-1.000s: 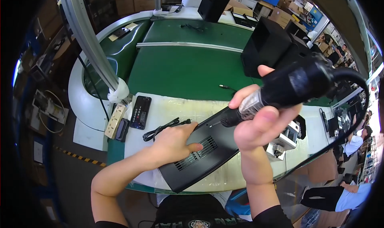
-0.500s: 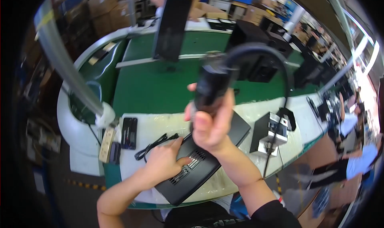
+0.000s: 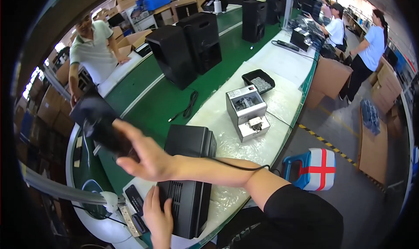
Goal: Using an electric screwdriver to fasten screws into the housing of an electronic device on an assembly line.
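A black casing with vent slots lies on the plastic-covered bench top in front of me. Along its left edge rests my left hand, fingers spread beside the slots and nothing held. My right arm reaches across the casing to the left. At its end my right hand is closed around a black corded electric screwdriver, blurred by motion, its tip not discernible. The screwdriver's cord loops behind my forearm. Just past the tool, a dark panel overlaps it in view, near a co-worker's hand.
A screw feeder stands right of the casing, with a black tray of screws behind it. Black speaker cabinets and a coiled cable sit on the green belt. A power strip lies left; a blue-and-white stool stands right.
The view has swung to the right. My right hand has carried the screwdriver leftward, out beyond the casing's left side. My left hand stays on the casing.
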`<move>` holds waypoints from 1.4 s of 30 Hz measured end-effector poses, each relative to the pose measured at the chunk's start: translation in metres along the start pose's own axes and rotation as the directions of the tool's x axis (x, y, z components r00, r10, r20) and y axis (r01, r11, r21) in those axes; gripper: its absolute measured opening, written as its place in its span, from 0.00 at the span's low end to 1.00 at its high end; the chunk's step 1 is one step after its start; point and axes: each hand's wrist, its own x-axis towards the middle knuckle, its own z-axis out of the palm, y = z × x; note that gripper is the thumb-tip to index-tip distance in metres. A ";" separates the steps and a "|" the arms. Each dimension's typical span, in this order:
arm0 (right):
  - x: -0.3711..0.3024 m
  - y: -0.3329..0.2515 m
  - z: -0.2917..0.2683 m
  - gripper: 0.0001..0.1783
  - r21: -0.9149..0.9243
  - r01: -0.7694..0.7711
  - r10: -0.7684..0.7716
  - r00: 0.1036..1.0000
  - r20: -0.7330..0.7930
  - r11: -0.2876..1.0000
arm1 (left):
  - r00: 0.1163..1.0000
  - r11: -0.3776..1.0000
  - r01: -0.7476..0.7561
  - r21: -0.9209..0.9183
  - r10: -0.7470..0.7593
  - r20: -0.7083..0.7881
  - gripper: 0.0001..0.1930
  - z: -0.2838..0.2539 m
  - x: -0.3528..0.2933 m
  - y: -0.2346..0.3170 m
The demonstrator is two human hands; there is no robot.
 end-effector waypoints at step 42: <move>-0.027 -0.031 0.060 0.42 -0.104 0.001 0.022 0.975 0.221 0.995 | 0.727 0.257 -0.122 -0.959 -0.635 -0.263 0.23 0.087 -0.031 -0.014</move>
